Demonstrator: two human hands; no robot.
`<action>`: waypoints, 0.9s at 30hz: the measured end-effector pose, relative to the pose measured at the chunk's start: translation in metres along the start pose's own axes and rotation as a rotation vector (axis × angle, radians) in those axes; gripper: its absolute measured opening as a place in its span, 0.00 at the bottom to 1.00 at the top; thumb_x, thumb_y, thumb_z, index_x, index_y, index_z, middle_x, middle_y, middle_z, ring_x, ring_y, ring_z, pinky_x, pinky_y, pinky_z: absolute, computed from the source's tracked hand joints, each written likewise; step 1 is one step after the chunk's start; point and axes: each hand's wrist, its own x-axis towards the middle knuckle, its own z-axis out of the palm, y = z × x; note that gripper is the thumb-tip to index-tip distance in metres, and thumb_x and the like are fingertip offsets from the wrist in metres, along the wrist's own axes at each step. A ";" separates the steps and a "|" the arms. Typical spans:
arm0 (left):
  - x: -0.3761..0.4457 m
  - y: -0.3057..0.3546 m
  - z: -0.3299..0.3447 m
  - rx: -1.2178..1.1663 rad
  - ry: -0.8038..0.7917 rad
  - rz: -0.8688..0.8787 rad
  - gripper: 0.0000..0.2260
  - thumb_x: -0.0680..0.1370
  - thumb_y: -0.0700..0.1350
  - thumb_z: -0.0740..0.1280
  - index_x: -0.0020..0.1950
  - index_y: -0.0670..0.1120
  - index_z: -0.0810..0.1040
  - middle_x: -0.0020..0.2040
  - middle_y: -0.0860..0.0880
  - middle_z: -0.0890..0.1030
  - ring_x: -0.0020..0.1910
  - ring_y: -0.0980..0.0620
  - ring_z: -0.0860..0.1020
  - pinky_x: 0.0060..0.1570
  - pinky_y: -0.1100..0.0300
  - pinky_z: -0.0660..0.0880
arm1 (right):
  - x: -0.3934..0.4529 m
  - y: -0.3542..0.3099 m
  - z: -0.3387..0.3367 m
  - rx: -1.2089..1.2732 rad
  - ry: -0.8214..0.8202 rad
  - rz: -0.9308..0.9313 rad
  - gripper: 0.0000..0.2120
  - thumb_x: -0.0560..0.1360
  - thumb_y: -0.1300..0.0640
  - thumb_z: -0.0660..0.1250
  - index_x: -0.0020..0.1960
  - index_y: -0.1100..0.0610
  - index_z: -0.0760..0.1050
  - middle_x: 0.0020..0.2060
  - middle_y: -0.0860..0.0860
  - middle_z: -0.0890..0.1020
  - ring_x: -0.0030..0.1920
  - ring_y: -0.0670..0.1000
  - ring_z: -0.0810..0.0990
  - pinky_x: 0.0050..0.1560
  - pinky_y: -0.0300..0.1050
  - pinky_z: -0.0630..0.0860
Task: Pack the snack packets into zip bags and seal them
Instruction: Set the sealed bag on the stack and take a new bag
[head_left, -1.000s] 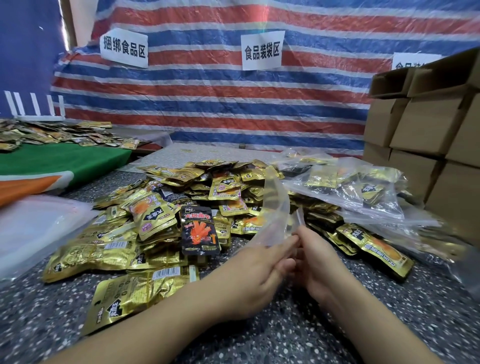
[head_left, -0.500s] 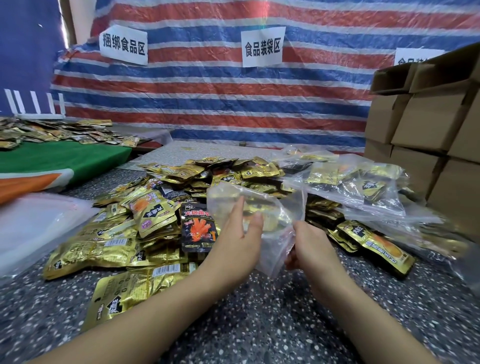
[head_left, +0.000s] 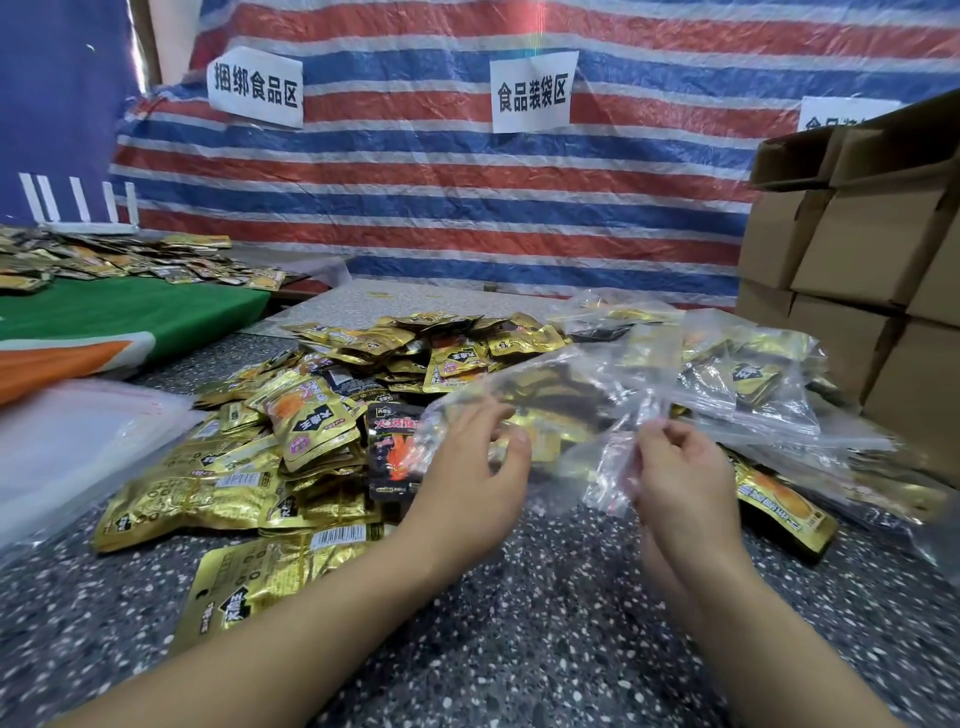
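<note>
**Opening an empty zip bag over the heap**

Nearest to me, both forearms reach out over the speckled bench (head_left: 519, 649). The right hand (head_left: 680, 473) has its fingers (head_left: 657, 431) curled and pinching one edge of a clear zip bag (head_left: 561, 410), which it holds up just above the bench. The left hand (head_left: 467, 467) sits at the bag's left side with fingers loosely bent and spread; it touches the film, but I cannot tell whether it actually grips it. The bag looks empty to me, though the gold behind it shows through and muddies that.

To do this well, I would say: find the two lips of the mouth and part them fully before reaching for anything. Thin film clings, so a thumb rubbing one lip against the other should separate it. Keep the right-hand pinch on one lip only, or the mouth stays closed.

Just beyond the hands lies the pile of gold snack packets (head_left: 311, 431), with one black packet (head_left: 392, 457) near the left hand, an easy first pick. A stack of spare clear bags (head_left: 72, 441) lies at the left.

Further right, filled zip bags (head_left: 737, 374) rest beside cardboard boxes (head_left: 852, 270). At the back hangs a striped tarp (head_left: 441, 208).
</note>
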 end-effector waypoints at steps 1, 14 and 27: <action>-0.001 0.001 0.000 0.038 0.002 0.032 0.18 0.83 0.51 0.58 0.72 0.50 0.69 0.72 0.52 0.70 0.71 0.55 0.67 0.72 0.50 0.65 | 0.002 -0.004 -0.002 0.084 0.058 -0.025 0.07 0.83 0.57 0.61 0.47 0.56 0.74 0.30 0.47 0.74 0.28 0.43 0.68 0.27 0.36 0.66; -0.005 0.009 -0.001 -0.065 0.014 0.295 0.11 0.81 0.50 0.62 0.45 0.46 0.78 0.39 0.53 0.78 0.39 0.55 0.76 0.40 0.57 0.73 | -0.026 0.000 0.015 -0.436 -0.393 -0.603 0.10 0.77 0.66 0.68 0.45 0.52 0.82 0.38 0.44 0.83 0.41 0.44 0.82 0.41 0.40 0.79; -0.006 0.004 -0.005 -0.041 -0.081 0.239 0.11 0.82 0.48 0.65 0.41 0.45 0.76 0.32 0.44 0.78 0.32 0.45 0.76 0.33 0.48 0.72 | -0.022 0.000 0.011 -0.351 -0.480 -0.401 0.16 0.77 0.67 0.68 0.41 0.47 0.83 0.37 0.43 0.85 0.39 0.42 0.83 0.40 0.35 0.77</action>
